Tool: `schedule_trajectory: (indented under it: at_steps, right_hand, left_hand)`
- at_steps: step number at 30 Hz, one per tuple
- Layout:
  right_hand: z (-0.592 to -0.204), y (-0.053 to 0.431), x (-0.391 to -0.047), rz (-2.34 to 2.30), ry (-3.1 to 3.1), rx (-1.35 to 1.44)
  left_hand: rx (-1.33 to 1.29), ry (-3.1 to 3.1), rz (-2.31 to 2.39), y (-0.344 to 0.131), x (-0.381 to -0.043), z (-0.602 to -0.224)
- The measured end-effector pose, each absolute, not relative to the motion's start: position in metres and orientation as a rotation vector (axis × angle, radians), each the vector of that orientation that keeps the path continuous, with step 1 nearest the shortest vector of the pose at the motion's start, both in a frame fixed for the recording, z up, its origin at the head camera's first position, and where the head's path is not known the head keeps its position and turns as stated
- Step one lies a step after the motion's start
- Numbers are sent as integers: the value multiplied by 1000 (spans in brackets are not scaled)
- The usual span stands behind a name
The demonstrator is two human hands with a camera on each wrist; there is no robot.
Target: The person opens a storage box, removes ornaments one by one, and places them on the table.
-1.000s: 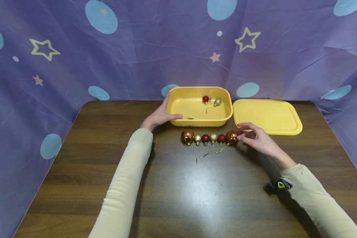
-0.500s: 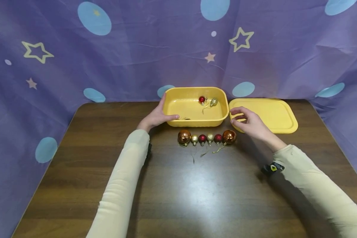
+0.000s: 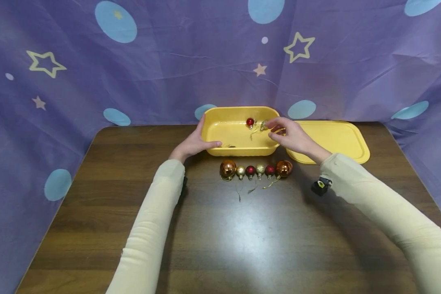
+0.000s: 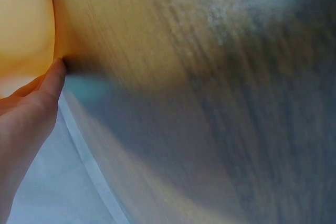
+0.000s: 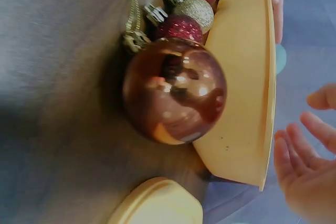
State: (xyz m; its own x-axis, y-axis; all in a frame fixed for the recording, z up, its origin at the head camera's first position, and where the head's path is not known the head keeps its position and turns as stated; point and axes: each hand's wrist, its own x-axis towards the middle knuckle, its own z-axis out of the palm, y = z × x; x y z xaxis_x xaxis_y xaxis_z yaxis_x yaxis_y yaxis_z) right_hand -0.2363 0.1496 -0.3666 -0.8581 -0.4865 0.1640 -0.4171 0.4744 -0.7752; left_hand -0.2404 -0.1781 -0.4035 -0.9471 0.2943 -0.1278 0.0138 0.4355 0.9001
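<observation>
Glittery gold ornament (image 3: pixel 263 125): inside the yellow box (image 3: pixel 239 151), toward its right end, near the back wall; partly behind the fingertips in the head view.
Ornament's handling: probably very light and hollow; the shell looks stiff, the glitter likely lends some grip, though a squeeze could crack it and a nudge could roll it.
Where to hold: best round the ball's sides between thumb and fingertips; the thin gold string (image 3: pixel 255 132) is limp and could snag on the small red ornament (image 3: pixel 250 122) just beside it.
Right hand (image 3: pixel 292 135): above the box's right end, fingers loosely bent, thumb well apart, nothing seen between them; contact with the ornament cannot be told.
Left hand (image 3: pixel 192 145): holds the box's left end, thumb over the front rim; the box looks like light, stiff plastic, so this probably steadies it.
Ornament row: six on the worktop (image 3: pixel 213 241) before the box, four small ones between two large copper ornaments; the right copper ornament (image 3: pixel 283 168), glossy and probably slippery, stands beneath the right forearm's path.
Yellow lid (image 3: pixel 332 141): flat, right of the box; the box's right wall and rim stand in the way of a low approach.
</observation>
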Motion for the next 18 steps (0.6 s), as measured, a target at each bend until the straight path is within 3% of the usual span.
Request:
schedule_trajectory:
  at_steps: [9, 18]
  right_hand:
    - [-362, 124, -257, -960, 2529, -1054]
    - [-366, 100, -268, -830, 2376, -1026]
  left_hand:
    - [265, 2422, 1522, -178, -240, -402]
    - [268, 2428, 1515, -178, -238, -401]
